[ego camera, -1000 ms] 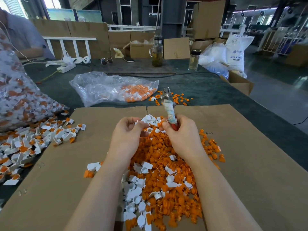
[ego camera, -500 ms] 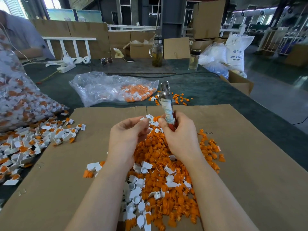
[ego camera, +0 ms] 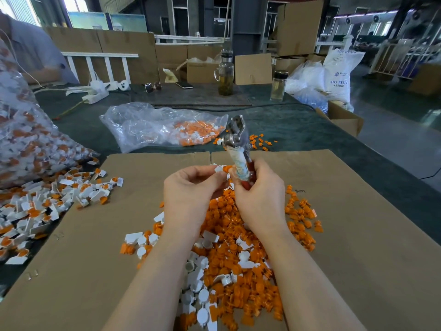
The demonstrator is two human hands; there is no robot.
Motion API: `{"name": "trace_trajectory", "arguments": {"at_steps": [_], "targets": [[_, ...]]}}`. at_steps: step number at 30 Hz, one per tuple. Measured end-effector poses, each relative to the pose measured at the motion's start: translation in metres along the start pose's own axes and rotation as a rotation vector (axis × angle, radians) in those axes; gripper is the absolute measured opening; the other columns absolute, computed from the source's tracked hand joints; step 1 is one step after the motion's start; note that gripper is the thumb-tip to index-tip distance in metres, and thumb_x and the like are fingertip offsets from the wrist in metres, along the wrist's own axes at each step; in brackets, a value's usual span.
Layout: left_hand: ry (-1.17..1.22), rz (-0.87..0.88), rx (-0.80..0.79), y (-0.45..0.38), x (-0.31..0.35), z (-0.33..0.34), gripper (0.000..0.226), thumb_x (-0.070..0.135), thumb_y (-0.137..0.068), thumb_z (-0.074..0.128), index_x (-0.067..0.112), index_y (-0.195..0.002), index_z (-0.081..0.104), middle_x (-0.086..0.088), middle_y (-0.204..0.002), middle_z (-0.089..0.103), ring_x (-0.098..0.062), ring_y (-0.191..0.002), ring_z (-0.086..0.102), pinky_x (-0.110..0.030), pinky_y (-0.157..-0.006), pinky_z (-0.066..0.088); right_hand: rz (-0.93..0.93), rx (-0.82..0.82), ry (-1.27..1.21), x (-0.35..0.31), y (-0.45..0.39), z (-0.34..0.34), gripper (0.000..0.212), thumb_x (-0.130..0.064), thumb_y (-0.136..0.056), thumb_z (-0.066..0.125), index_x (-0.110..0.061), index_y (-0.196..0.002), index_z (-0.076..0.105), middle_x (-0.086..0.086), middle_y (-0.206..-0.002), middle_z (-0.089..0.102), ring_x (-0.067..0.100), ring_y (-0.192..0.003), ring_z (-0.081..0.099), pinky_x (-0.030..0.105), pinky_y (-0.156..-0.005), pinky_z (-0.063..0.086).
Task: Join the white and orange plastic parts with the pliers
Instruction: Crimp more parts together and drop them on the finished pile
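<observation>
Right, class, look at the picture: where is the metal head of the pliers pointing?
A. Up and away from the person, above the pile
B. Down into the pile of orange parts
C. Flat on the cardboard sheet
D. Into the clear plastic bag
A: the right hand grips the pliers by the handles, with the metal head raised above the pile and away from the person.

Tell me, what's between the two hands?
In the head view, a small white part sits between the left hand and the right hand holding pliers.

Two bare forearms, left hand (ego camera: 191,194), right hand (ego camera: 261,199), no sleeves visible
</observation>
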State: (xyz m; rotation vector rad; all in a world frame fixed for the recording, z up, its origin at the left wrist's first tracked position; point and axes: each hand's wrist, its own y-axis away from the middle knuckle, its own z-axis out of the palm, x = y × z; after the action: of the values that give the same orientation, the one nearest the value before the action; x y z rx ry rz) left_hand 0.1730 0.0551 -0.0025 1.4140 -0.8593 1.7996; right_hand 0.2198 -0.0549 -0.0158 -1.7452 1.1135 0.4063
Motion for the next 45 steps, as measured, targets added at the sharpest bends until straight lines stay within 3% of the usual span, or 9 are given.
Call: {"name": "trace_trajectory", "arguments": {"at_steps": [3, 10, 17, 23, 25, 32, 36, 42, 45], "targets": [[-0.076, 0.056, 0.012, 0.0, -0.001, 0.0, 0.01, 0.007, -0.078, 0.081, 0.01, -0.086, 0.077, -0.006, -0.073, 0.076, -0.02, -0.071, 0.075, -0.027, -0.068, 0.06, -0.011, 0.003, 0.004, 0.0, 0.0, 0.0, 0.022, -0.02, -0.085, 0.071, -0.028, -0.089, 0.051, -0.021, -0.07, 0.051, -0.001, -0.066, 0.054, 0.013, -0.058, 0.039], [-0.217, 0.13, 0.024, 0.0, -0.002, -0.001, 0.012, 0.014, -0.077, 0.083, 0.02, -0.086, 0.079, 0.004, -0.075, 0.076, -0.015, -0.075, 0.074, -0.035, -0.076, 0.061, -0.023, -0.003, 0.009, 0.001, 0.0, 0.001, 0.021, -0.021, -0.085, 0.072, -0.027, -0.085, 0.051, -0.02, -0.066, 0.05, 0.0, -0.06, 0.052, 0.014, -0.053, 0.034], [-0.301, 0.202, 0.07, 0.0, -0.006, 0.001, 0.011, 0.02, -0.078, 0.083, 0.027, -0.082, 0.077, 0.015, -0.072, 0.073, -0.002, -0.068, 0.069, -0.014, -0.061, 0.051, 0.016, -0.091, -0.018, 0.001, -0.004, 0.001, 0.013, -0.023, -0.088, 0.068, -0.021, -0.1, 0.062, -0.021, -0.077, 0.055, 0.005, -0.077, 0.062, 0.022, -0.064, 0.05], [-0.325, 0.238, 0.125, -0.001, -0.007, 0.001, 0.01, 0.024, -0.076, 0.085, 0.027, -0.078, 0.075, 0.013, -0.069, 0.072, 0.002, -0.064, 0.065, -0.008, -0.056, 0.046, 0.039, -0.184, -0.102, 0.002, -0.005, -0.002, 0.018, -0.02, -0.089, 0.064, -0.017, -0.107, 0.066, -0.013, -0.084, 0.063, 0.006, -0.077, 0.06, 0.023, -0.063, 0.046], [-0.329, 0.239, 0.134, -0.002, -0.008, 0.0, 0.011, 0.025, -0.077, 0.084, 0.029, -0.076, 0.074, 0.015, -0.069, 0.072, 0.0, -0.064, 0.066, -0.01, -0.056, 0.048, 0.045, -0.205, -0.124, 0.001, -0.005, -0.002, 0.017, -0.021, -0.089, 0.064, -0.017, -0.105, 0.067, -0.015, -0.078, 0.06, 0.001, -0.069, 0.056, 0.013, -0.058, 0.038], [-0.328, 0.257, 0.135, -0.001, -0.006, 0.0, 0.015, 0.021, -0.08, 0.081, 0.031, -0.074, 0.071, 0.015, -0.068, 0.071, -0.002, -0.063, 0.066, -0.009, -0.054, 0.046, 0.061, -0.19, -0.154, -0.001, -0.005, -0.003, 0.011, -0.034, -0.089, 0.066, -0.029, -0.083, 0.06, -0.018, -0.062, 0.057, -0.01, -0.064, 0.054, 0.007, -0.054, 0.038], [-0.25, 0.199, 0.128, -0.002, -0.004, -0.001, 0.016, 0.014, -0.082, 0.079, 0.025, -0.075, 0.07, 0.007, -0.068, 0.072, -0.01, -0.065, 0.069, -0.016, -0.059, 0.053, 0.069, -0.252, -0.172, -0.002, -0.006, -0.006, 0.018, -0.033, -0.09, 0.065, -0.035, -0.076, 0.054, -0.036, -0.06, 0.054, -0.01, -0.058, 0.052, 0.007, -0.052, 0.038], [-0.004, 0.131, 0.104, -0.006, 0.001, -0.008, 0.008, 0.004, -0.085, 0.073, 0.01, -0.082, 0.069, 0.002, -0.063, 0.071, -0.009, -0.062, 0.069, -0.019, -0.062, 0.057, 0.139, -0.471, -0.219, 0.005, -0.008, -0.019, 0.006, -0.029, -0.09, 0.066, -0.028, -0.087, 0.061, -0.003, -0.07, 0.058, 0.007, -0.052, 0.051, 0.015, -0.042, 0.042], [0.035, 0.129, 0.094, -0.007, 0.001, -0.011, 0.009, 0.003, -0.086, 0.072, 0.011, -0.082, 0.069, 0.002, -0.064, 0.071, -0.01, -0.064, 0.07, -0.018, -0.063, 0.055, 0.135, -0.575, -0.172, 0.005, -0.008, -0.023, 0.008, -0.027, -0.09, 0.067, -0.026, -0.089, 0.059, -0.002, -0.075, 0.056, 0.005, -0.056, 0.051, 0.012, -0.043, 0.041]]}}
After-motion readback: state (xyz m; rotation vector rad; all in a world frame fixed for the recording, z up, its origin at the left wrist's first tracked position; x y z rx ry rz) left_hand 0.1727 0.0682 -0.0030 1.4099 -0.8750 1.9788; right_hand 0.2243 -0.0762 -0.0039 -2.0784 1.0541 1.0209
